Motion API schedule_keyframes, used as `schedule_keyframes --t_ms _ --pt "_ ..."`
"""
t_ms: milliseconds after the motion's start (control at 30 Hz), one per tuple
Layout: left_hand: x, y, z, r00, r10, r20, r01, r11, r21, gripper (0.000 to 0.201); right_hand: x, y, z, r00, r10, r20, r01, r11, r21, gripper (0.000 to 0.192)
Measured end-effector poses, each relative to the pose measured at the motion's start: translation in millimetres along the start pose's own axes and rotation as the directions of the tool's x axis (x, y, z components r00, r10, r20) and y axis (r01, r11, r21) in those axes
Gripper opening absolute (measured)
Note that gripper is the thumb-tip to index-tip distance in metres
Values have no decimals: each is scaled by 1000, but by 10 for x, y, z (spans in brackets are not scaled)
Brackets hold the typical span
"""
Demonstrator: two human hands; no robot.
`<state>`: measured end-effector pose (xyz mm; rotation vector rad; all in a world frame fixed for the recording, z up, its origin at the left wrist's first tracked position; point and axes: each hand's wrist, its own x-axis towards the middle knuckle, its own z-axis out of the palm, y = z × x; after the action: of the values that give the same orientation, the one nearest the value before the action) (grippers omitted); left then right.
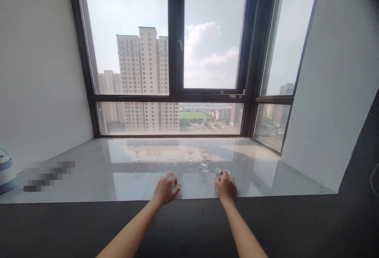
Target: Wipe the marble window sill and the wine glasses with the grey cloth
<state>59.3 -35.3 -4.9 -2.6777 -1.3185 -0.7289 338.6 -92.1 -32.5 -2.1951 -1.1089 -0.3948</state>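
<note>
My left hand (166,189) is closed around the lower part of a small clear stemmed glass (171,165), which stands upright near the front of the sill; its bowl shows above my fingers. My right hand (226,186) is closed on a crumpled white cloth or tissue (218,171), part of which sticks out past the fingers. Between and beyond my hands, another stemmed glass (205,159) stands upright, overlapping one behind it. A further stemmed glass (190,153) stands just left of these, and a stemmed glass (136,151) is at the back left.
The glossy pale sill (89,179) reflects the window and ends in a front edge below my hands. A blue and white container (6,173) sits at the far left, beside a blurred-out patch. Dark window frames (174,98) stand behind, with a white wall (322,92) at right.
</note>
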Motion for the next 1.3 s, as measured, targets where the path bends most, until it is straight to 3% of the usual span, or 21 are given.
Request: schedule_keyframes --t_ms 1300 --pt "-8 26 -3 1000 -28 -9 28 999 19 20 10 38 48 998 -61 -7 61 997 -46 22"
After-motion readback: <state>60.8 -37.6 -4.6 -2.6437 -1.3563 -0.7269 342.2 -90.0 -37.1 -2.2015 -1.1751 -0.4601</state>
